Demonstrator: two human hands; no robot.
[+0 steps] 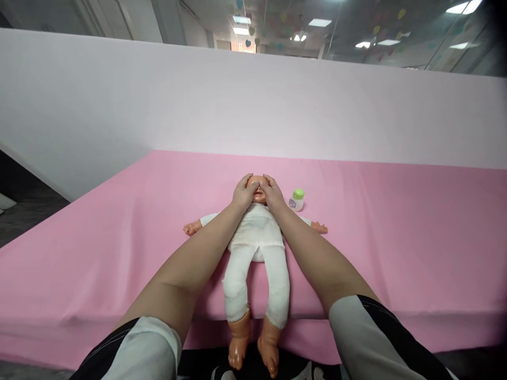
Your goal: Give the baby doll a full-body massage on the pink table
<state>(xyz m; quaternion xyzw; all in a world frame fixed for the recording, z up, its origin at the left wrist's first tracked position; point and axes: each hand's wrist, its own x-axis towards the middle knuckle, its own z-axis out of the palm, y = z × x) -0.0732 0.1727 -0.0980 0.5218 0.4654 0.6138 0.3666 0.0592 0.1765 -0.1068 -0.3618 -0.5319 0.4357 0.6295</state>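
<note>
A baby doll (258, 227) with a white cloth body lies on its back, its feet towards me. Around one side of its head curves my left hand (243, 192), fingers wrapped over the head and thumb on the face. My right hand (274, 193) cups the opposite side in the same way, with its thumb close to the left one. The thumbs cover the eye area, while the mouth shows between the wrists. Just right of my right hand stands a small clear jar (296, 202) with a green lid.
A pink sheet (138, 227) covers the table, and the doll's feet hang over its front edge. A white partition (253, 100) rises behind and along the left. Beyond it are ceiling lights and hanging decorations. My shoes show at the bottom, under the table edge.
</note>
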